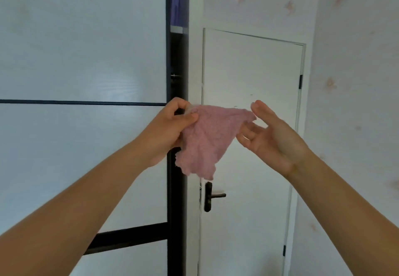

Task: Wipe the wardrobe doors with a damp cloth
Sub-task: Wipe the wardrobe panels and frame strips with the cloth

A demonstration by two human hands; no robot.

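Your left grip (172,122) is clamped on the top corner of the cloth (207,142), thumb over curled fingers. Your right grip (267,133) is apart, fingers straight and spread, with the cloth's other top corner lying at the thumb; it looks more like a touch than a firm hold. The cloth hangs in the air between both grips, crumpled and drooping to a point, in front of the dark frame (176,211) and well clear of the door (82,49) on your left.

The step in hand seems to be readying the cloth. Take that loose corner properly, pull the cloth flat, then fold it into a pad so a broad face meets the panel, not a bunched edge. Then turn left to the door, not the room door (254,70) ahead, and start high, working down in overlapping passes so drips get caught.
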